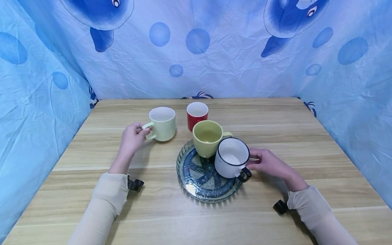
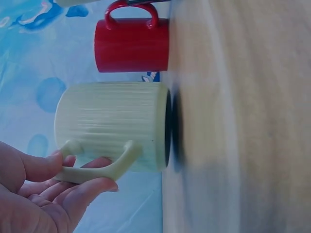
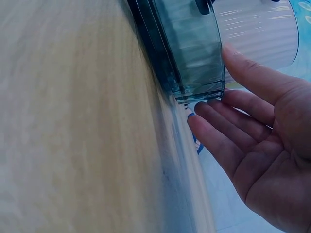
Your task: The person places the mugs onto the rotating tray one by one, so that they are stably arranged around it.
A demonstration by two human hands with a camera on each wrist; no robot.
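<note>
My left hand (image 1: 132, 137) pinches the handle of a pale green mug (image 1: 165, 126) at the back left. In the left wrist view the ribbed pale green mug (image 2: 109, 126) is upright close over the wood, with a dark shadow under its base. My right hand (image 1: 267, 164) is beside a white mug (image 1: 229, 160) with a black rim and handle. In the right wrist view the right hand (image 3: 277, 141) has loosely spread fingers, the thumb tip right at the white mug's wall. The white mug and a yellow-green mug (image 1: 206, 143) stand on a round glass tray (image 1: 199, 190).
A red mug (image 1: 196, 119) with a white inside stands behind the tray, right of the pale green mug. A blue curtain (image 1: 214, 68) with dolphins surrounds the wooden table (image 1: 153, 217) at the back and sides.
</note>
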